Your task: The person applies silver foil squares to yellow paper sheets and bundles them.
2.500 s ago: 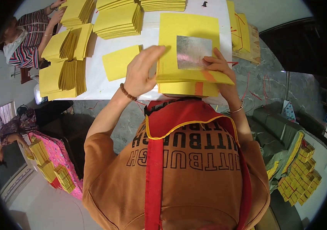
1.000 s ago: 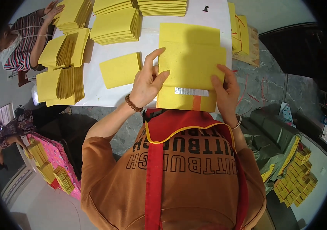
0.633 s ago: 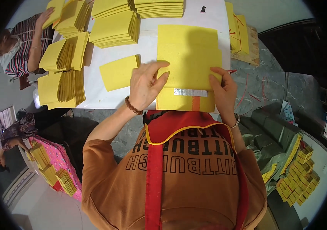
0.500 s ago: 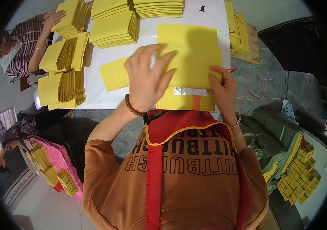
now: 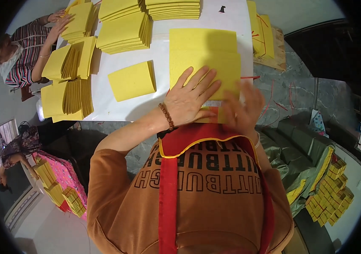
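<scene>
A stack of yellow paper sheets (image 5: 203, 42) lies in front of me at the table's near edge. My left hand (image 5: 191, 93) rests flat on the lower part of these sheets, fingers spread and holding nothing. Near my left thumb, a silver strip (image 5: 212, 103) and an orange patch show partly on the paper; my hands cover the rest. My right hand (image 5: 246, 103) is at the sheets' lower right edge, its fingers smeared by motion. To the left of the sheets, a folded yellow paper (image 5: 130, 82) lies by itself on the table.
Bundles of folded yellow paper (image 5: 123, 34) stand on the white table's (image 5: 163, 46) far and left sides. A person in a striped top (image 5: 30, 51) handles one at the far left. More yellow bundles (image 5: 330, 194) are piled at the lower right. Red strings lie on the floor.
My left hand has moved right and nearer, away from the folded paper, and now lies flat on the sheets. My right hand has shifted from the sheets' right edge and is blurred.
</scene>
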A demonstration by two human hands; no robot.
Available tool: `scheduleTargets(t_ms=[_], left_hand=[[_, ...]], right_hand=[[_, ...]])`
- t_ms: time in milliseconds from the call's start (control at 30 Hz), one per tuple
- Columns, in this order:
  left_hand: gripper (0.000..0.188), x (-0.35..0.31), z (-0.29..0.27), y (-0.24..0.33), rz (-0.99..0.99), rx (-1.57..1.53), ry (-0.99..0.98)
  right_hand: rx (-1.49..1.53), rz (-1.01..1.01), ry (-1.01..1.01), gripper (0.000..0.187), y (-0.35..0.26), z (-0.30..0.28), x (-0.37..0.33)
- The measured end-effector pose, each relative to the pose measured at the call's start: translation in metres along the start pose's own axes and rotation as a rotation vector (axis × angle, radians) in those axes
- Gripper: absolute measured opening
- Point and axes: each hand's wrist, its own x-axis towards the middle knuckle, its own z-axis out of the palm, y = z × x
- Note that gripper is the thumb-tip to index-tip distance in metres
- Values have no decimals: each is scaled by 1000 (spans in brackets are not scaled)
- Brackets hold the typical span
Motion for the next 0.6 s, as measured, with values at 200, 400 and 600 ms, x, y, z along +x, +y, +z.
scheduleTargets(t_ms=[200, 400, 600], left_hand=[[63, 2, -3, -2, 34, 8, 31], [52, 5, 2, 6, 99, 322, 120], [53, 16, -4, 15, -39, 287, 121]], right_hand=[[129, 3, -380, 42, 11, 5, -28], [793, 350, -406, 38, 23, -12, -24], [781, 284, 242, 50, 8, 4, -8]])
